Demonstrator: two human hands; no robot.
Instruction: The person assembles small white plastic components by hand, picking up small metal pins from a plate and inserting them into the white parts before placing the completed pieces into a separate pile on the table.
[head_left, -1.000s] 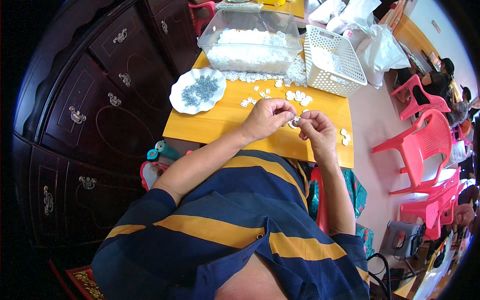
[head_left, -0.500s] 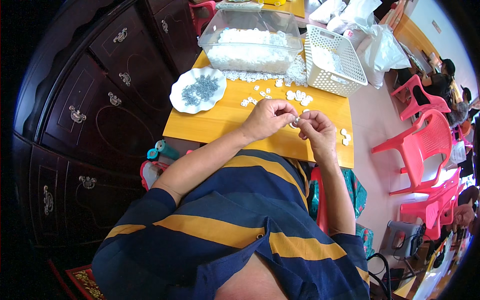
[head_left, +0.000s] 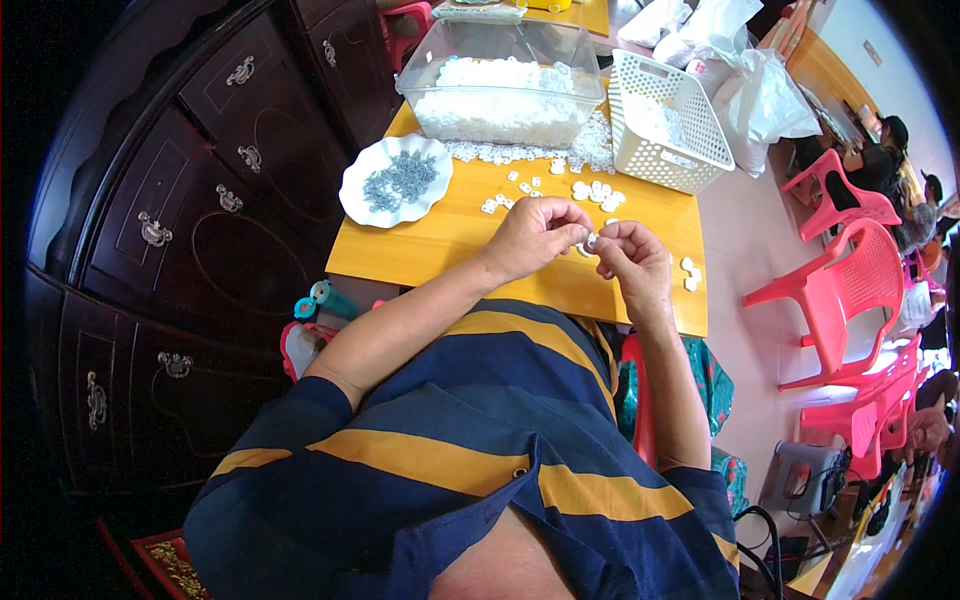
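Above the front part of the yellow table (head_left: 440,250), my left hand (head_left: 545,235) and my right hand (head_left: 638,260) meet fingertip to fingertip. Between their pinched thumbs and forefingers sits a small white plastic piece (head_left: 592,241), partly covered by the fingers. Just beyond the hands lie several rounded white pieces (head_left: 598,191) in a loose group. Small square white pieces with holes (head_left: 500,203) are scattered left of them. A few more white pieces (head_left: 690,273) rest to the right of my right hand. A scalloped white plate (head_left: 353,190) on the left carries a heap of small grey metal parts (head_left: 402,180).
A clear plastic bin (head_left: 510,110) full of white pieces stands at the table's back, with a perforated white basket (head_left: 660,150) beside it. White bags (head_left: 765,105) sit behind. Dark wooden cabinets (head_left: 190,190) line the left. Pink plastic chairs (head_left: 840,280) and other people are on the right.
The fingertips have shifted very slightly around the small white piece. Both arms and everything on the table look the same.
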